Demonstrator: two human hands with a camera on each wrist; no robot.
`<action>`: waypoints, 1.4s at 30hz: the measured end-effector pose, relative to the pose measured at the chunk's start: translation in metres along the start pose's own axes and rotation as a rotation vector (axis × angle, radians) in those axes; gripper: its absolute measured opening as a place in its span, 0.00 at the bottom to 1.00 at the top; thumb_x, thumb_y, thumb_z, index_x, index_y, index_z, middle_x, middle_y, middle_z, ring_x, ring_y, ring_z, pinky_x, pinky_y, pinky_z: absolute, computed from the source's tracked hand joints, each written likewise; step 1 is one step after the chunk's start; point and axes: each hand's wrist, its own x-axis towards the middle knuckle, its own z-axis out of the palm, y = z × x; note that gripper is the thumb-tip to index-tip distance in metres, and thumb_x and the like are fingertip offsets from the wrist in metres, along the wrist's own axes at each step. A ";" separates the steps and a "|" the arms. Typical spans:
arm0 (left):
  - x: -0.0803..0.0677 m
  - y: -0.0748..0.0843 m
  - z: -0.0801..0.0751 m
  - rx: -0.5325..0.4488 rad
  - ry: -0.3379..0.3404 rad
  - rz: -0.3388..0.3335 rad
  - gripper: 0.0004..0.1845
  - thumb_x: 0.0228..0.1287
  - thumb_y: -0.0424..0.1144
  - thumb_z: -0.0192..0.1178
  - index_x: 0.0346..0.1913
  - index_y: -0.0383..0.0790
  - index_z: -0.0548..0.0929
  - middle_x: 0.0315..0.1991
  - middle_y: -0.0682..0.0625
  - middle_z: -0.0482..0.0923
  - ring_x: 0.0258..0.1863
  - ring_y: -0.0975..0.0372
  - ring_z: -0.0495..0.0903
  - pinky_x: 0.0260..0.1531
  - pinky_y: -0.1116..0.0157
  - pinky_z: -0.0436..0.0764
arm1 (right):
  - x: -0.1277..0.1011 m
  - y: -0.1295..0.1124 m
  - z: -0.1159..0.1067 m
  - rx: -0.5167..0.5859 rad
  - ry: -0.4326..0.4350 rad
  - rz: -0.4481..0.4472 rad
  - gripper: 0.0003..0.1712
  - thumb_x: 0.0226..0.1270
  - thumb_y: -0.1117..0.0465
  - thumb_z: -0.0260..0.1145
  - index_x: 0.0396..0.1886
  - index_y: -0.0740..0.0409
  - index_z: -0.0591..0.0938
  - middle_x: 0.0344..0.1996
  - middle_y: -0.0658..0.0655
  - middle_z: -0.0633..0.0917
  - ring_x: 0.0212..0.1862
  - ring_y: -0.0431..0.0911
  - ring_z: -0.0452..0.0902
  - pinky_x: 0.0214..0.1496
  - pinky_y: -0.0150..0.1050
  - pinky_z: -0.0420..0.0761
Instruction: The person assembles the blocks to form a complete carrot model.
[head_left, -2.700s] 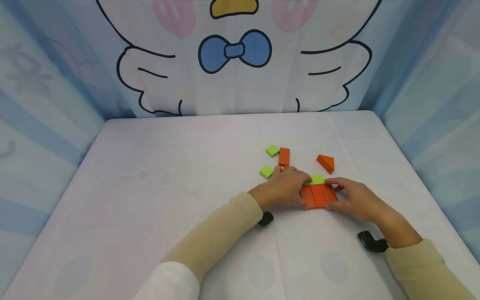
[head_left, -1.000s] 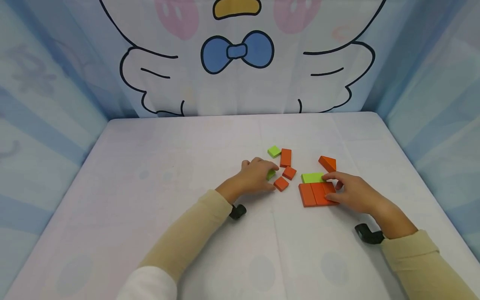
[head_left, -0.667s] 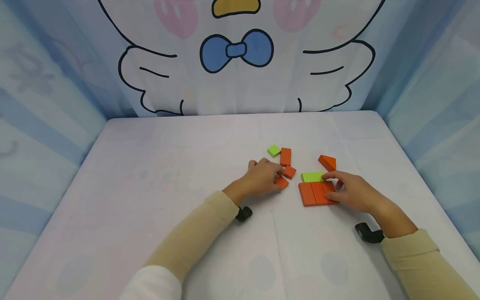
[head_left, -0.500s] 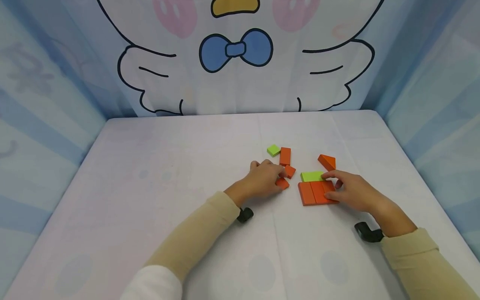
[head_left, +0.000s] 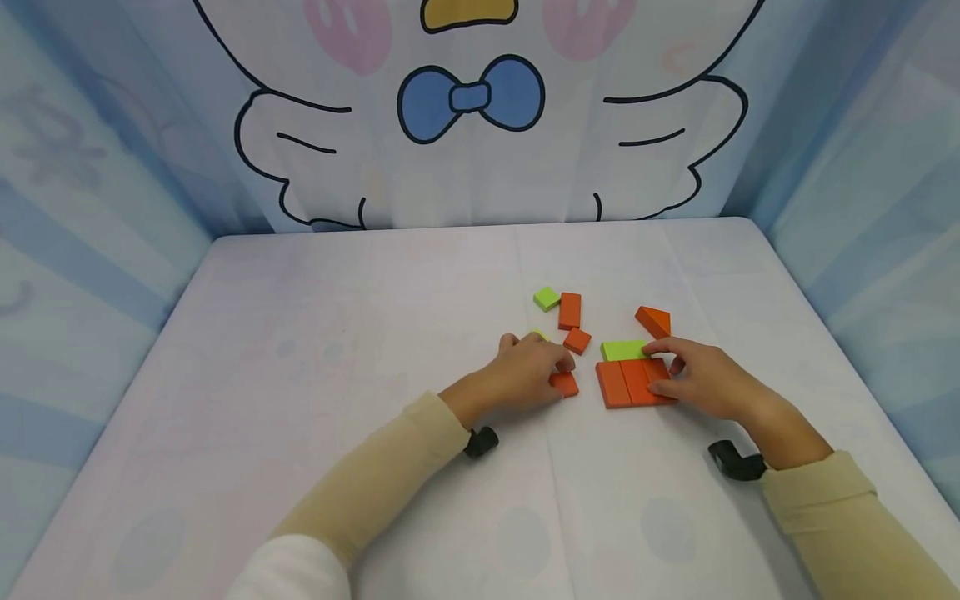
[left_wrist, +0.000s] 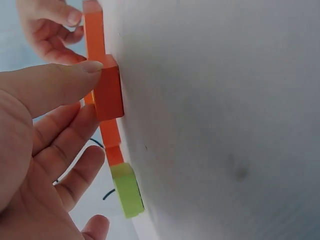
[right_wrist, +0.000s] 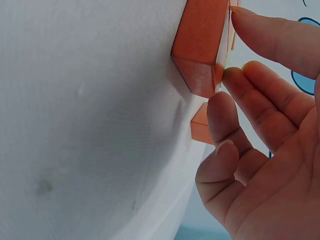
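Note:
My left hand pinches a small orange block on the table; in the left wrist view its thumb lies against the face of that orange block. To the right, three orange blocks stand side by side in a row, with a light green block along their far side. My right hand rests at the row's right end, thumb on the last orange block and index finger at the green block's end. Its other fingers are loosely bent in the right wrist view.
Behind the left hand lie a small orange block, an upright-lying orange rectangle and a green block. Another green block is mostly hidden by the left hand. An orange triangular block lies beyond the row.
My left hand has left the row, moved left to the loose blocks, passed over a green one and drawn a small orange block slightly nearer. The right hand stays almost in place.

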 end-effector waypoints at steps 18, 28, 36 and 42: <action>-0.007 0.043 0.016 0.035 -0.010 0.170 0.16 0.65 0.52 0.68 0.52 0.52 0.84 0.35 0.67 0.76 0.49 0.68 0.70 0.49 0.59 0.62 | 0.001 0.001 0.000 0.024 0.009 -0.014 0.28 0.65 0.60 0.71 0.62 0.64 0.75 0.34 0.56 0.75 0.37 0.50 0.70 0.34 0.42 0.71; 0.010 0.063 0.024 0.088 -0.022 0.173 0.16 0.63 0.49 0.70 0.53 0.54 0.84 0.42 0.69 0.78 0.50 0.67 0.68 0.46 0.60 0.60 | 0.000 0.003 0.000 0.039 0.008 -0.017 0.28 0.64 0.61 0.72 0.62 0.64 0.75 0.32 0.55 0.75 0.35 0.49 0.69 0.32 0.39 0.70; 0.016 0.067 0.025 0.101 0.010 0.141 0.21 0.62 0.52 0.70 0.56 0.54 0.80 0.40 0.65 0.73 0.46 0.68 0.66 0.47 0.59 0.62 | 0.000 0.003 -0.001 0.033 0.010 -0.020 0.27 0.65 0.62 0.70 0.62 0.63 0.75 0.32 0.55 0.75 0.35 0.49 0.69 0.32 0.40 0.70; 0.019 0.067 0.023 0.077 0.028 0.119 0.24 0.61 0.52 0.71 0.58 0.53 0.79 0.44 0.64 0.75 0.45 0.67 0.65 0.46 0.59 0.62 | 0.000 0.002 -0.001 0.027 0.012 -0.025 0.27 0.64 0.62 0.70 0.62 0.64 0.75 0.31 0.55 0.75 0.34 0.49 0.69 0.32 0.40 0.69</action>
